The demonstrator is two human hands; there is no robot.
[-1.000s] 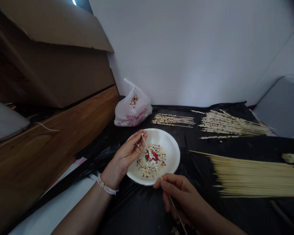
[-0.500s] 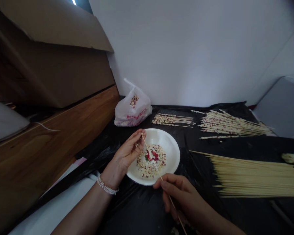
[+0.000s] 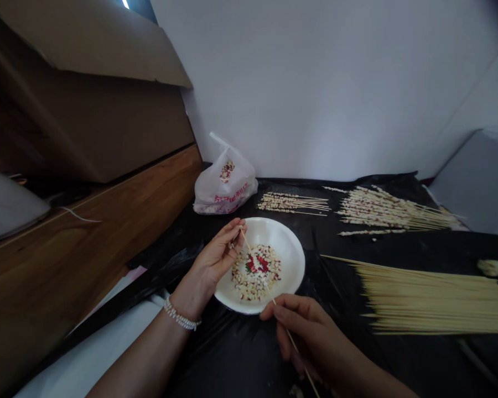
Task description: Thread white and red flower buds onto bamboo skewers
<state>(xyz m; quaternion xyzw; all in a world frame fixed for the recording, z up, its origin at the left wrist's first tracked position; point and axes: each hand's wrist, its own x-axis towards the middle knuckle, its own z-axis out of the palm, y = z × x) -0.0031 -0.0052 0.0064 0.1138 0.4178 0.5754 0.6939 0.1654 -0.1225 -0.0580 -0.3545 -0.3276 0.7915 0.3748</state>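
My right hand (image 3: 301, 326) grips a thin bamboo skewer (image 3: 289, 338), thumb and fingers closed round it. The skewer slants up and left across a white bowl (image 3: 294, 243), its far end at the fingertips of my left hand (image 3: 221, 250). Those fingers are pinched at the tip, seemingly on a small pale corn kernel (image 3: 241, 225); a few more kernels show lower in the curled fingers. Loose white and dark red corn kernels (image 3: 249, 287) lie in the bowl around a printed red and green pattern on its bottom.
Behind the bowl stands a white plastic bag (image 3: 224, 190) of kernels. Threaded skewers lie in a small group (image 3: 276, 202) and a larger pile (image 3: 373, 209). Bare skewers (image 3: 431, 298) are spread at right on black plastic sheeting (image 3: 332, 354). A cardboard box (image 3: 120, 116) stands left.
Almost nothing differs. The lower end of the skewer and my right hand have shifted very slightly; my left hand keeps its place at the skewer's tip.
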